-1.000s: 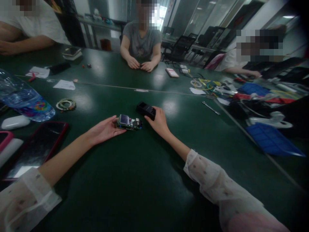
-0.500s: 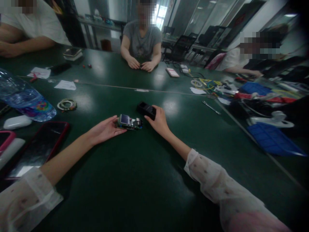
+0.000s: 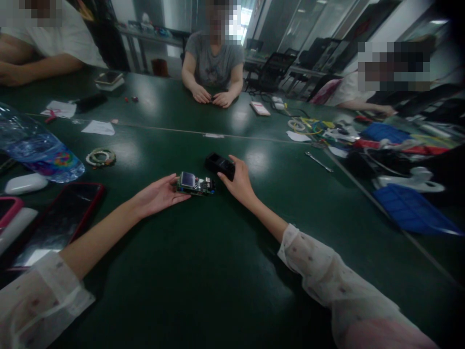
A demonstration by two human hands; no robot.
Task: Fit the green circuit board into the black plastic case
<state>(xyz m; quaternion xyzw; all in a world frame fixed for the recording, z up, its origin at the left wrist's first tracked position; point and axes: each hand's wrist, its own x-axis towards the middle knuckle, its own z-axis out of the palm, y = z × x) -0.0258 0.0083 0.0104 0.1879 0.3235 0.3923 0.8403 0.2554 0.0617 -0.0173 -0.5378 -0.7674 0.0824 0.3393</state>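
My left hand (image 3: 160,196) grips the left end of a small circuit board (image 3: 196,184) between thumb and fingers. A little square screen sits on the board's left part, with metal and dark connectors toward its right end. Just beyond and to the right, my right hand (image 3: 240,179) is closed on the right end of a black plastic case (image 3: 220,165), which has a rectangular window in its top face. Board and case are close together, low over the dark green table (image 3: 189,276); whether either touches it I cannot tell.
At left lie a water bottle (image 3: 39,145), a red-edged phone (image 3: 60,223), a white earphone case (image 3: 26,184) and bracelets (image 3: 100,157). A wrench (image 3: 318,162), cables (image 3: 308,127) and blue trays (image 3: 414,208) lie at right. A person (image 3: 214,63) sits opposite; others sit at both sides.
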